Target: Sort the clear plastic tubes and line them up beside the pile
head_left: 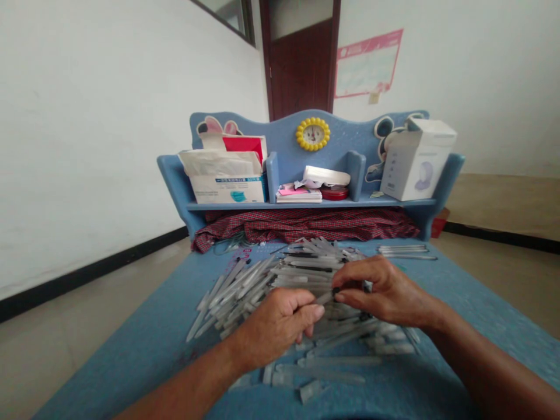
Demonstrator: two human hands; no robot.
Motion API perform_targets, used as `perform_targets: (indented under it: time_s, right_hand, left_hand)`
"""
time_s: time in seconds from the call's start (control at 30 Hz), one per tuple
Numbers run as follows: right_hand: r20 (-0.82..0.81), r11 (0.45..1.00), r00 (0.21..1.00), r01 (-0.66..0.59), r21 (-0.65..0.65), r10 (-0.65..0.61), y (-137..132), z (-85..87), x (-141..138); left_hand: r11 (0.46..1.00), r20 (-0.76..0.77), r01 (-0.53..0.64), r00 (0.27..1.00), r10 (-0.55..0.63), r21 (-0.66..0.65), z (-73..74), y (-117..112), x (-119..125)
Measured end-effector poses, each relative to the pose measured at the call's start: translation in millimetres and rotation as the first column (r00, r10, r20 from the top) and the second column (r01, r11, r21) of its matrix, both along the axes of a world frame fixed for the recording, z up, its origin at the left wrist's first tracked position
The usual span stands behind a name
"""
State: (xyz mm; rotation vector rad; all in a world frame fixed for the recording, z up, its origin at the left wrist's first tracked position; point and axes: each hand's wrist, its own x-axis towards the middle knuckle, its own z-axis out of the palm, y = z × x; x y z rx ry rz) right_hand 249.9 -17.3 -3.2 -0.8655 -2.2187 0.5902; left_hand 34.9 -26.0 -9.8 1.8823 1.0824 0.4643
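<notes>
My left hand point(280, 321) is closed around a translucent pen barrel point(324, 298), whose end sticks out past the thumb and forefinger towards the right. At that end, my right hand point(380, 291) pinches a small black end piece point(335, 291) between thumb and forefinger. The black piece is at or against the barrel; I cannot tell whether it is seated. Under and behind both hands lies a heap of translucent pen barrels point(245, 284), some with dark tips. Short clear pen caps point(310, 391) lie nearer to me.
Several pens point(405, 251) lie in a row at the right on the blue table point(144, 344). A checked cloth point(306, 224) is bunched below the blue shelf point(371, 203). On the shelf stand a mask box point(227, 185), a white box point(417, 160) and a red round case point(335, 193).
</notes>
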Motion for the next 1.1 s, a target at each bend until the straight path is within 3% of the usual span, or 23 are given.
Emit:
perform_targets:
  time_s: [0.13,0.37,0.53,0.67,0.8,1.0,1.1]
  right_hand:
    - [0.049,0.999,0.998,-0.038,-0.01,0.039,3,0.2,1]
    - [0.078,0.989,0.987,-0.135,-0.054,0.139,2,2.0,3]
    - [0.17,0.99,0.976,-0.124,-0.069,0.134,2,0.3,1]
    - [0.155,0.981,0.983,-0.069,-0.179,0.098,2,-6.0,-3]
    - [0.079,0.944,0.996,-0.02,-0.328,0.048,5,-9.9,-4]
    - [-0.063,0.933,0.997,-0.06,-0.354,0.04,8,-10.9,-2]
    - [-0.049,0.949,0.996,-0.081,-0.306,0.07,6,-10.7,-4]
  left_hand:
    - [0.999,-0.067,0.004,0.998,-0.002,0.032,-1.1,1,-1]
    - [0.991,-0.022,0.064,0.998,-0.067,-0.114,1.3,2,-1]
    - [0.998,-0.134,0.064,0.989,-0.061,0.022,4.5,0,-1]
    - [0.977,-0.211,0.084,0.977,-0.042,0.197,6.9,-1,0]
    - [0.975,-0.206,0.072,0.978,-0.027,0.212,7.0,1,-1]
    - [0.975,-0.169,0.053,0.986,-0.017,0.215,7.9,2,-3]
    - [0.975,-0.167,0.058,0.986,-0.022,0.214,8.2,1,-3]
